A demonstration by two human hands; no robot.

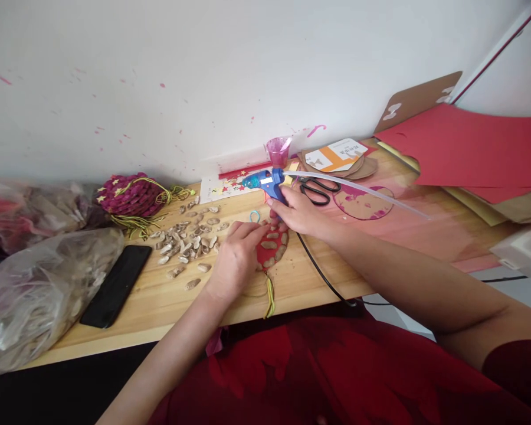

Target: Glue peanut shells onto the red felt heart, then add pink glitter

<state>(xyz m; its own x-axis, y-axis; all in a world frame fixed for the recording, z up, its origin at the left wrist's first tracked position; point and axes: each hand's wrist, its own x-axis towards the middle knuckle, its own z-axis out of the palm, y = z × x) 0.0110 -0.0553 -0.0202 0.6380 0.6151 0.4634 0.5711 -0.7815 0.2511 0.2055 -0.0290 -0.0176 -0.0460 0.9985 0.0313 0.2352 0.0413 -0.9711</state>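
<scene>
Here, wrapping the right grip around the handle of a blue glue gun, apparently for aiming the nozzle leftward, clear of both sets of fingers. Extending a translucent glue stick from the gun's rear, presumably through being longer than the body. Resting the left grip against the left side of a red disc, seemingly for steadying; not being able to tell whether pinching or only pressing, owing to partly hidden fingertips. Locating the disc on the wooden surface, beside the left grip and near the front edge; bearing shells, trailing a yellow-green tassel toward that edge. Displaying loose shells just to the left, probably for lying within easy reach. Running a black cord toward the front edge, likely for clearing the disc.
</scene>
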